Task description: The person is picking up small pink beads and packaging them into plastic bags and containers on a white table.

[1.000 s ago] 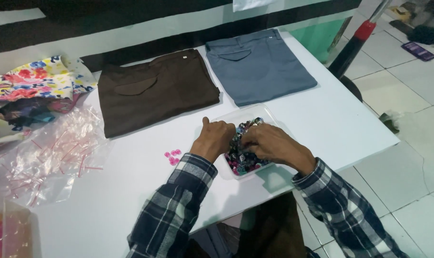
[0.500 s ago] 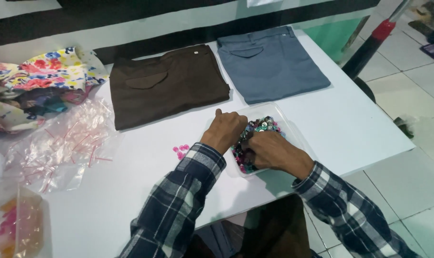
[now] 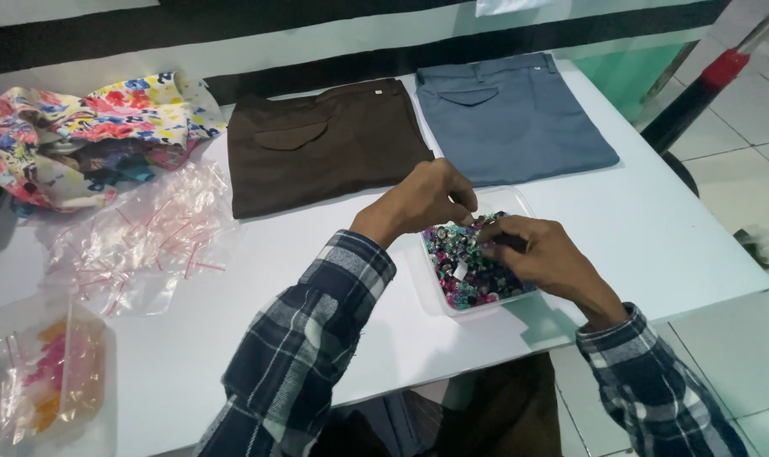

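Where the white table (image 3: pixel 706 245) fills the middle of the frame, we find both hands meeting over a clear plastic tray (image 3: pixel 435 292) of mixed coloured buttons (image 3: pixel 469 271), just right of centre and near the table's front edge, placed, we judge, within easy reach of both arms. The left hand (image 3: pixel 422 199) hovers at the tray's upper left rim with fingers curled in and thumb pressed to fingertips; whether a button sits in that pinch we cannot tell. The right hand (image 3: pixel 541 254) lies over the tray's right half, fingers bent down among the buttons, closed loosely; what it has hold of, if anything, is hidden. Above the hands, two folded trousers lie flat side by side, the brown pair (image 3: pixel 325 148) to the left and the grey-blue pair (image 3: pixel 511 118) to the right, waistbands toward the upper edge, apparently laid out for comparison. At the left of the frame we note a heap of small clear bags (image 3: pixel 139 237), a floral cloth (image 3: pixel 88 131) above it, and a bag of orange and pink pieces (image 3: pixel 50 372) at lower left, all well apart from the tray.
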